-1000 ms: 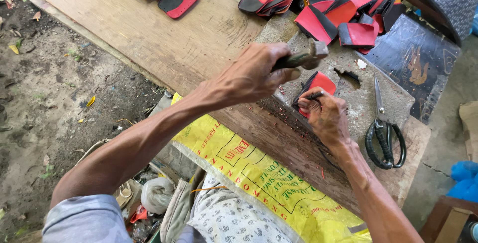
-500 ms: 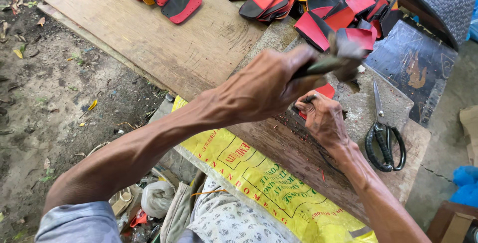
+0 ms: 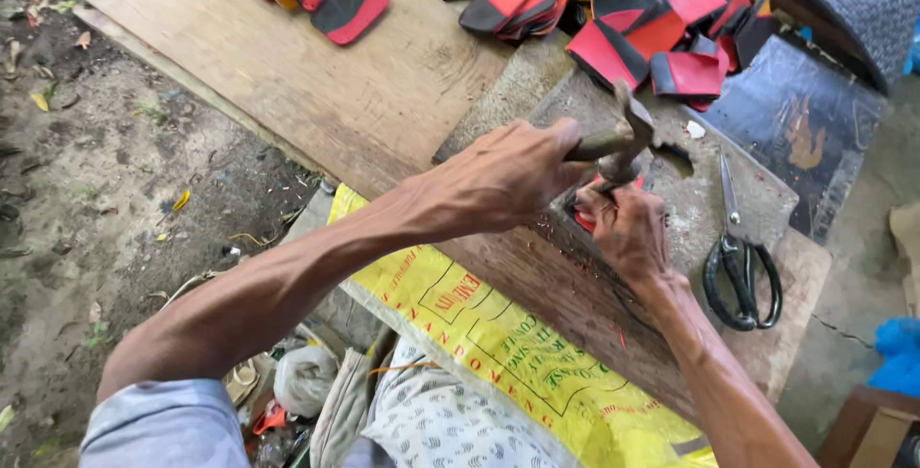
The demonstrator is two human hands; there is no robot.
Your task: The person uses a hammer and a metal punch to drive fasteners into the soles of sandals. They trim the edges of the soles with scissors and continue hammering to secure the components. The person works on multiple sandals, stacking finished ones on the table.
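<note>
Scissors (image 3: 740,262) and red-black pieces (image 3: 661,42) crowd the block; bare plank (image 3: 287,75) lies open left

Soft, even daylight fills the view, bright without harsh glare. Shadows are faint and short: a dim one lies under the left hand (image 3: 508,176) and forearm on the wooden surface (image 3: 316,94), and another beside the scissors (image 3: 740,262). The hammer (image 3: 623,142) head shows slight motion blur, while the right hand (image 3: 628,228) is fairly sharp. The dirt ground (image 3: 86,200) at the left reads darker and flatter. Straight board edges bend a little toward the frame's borders, and the near sleeve (image 3: 163,425) is soft.
</note>
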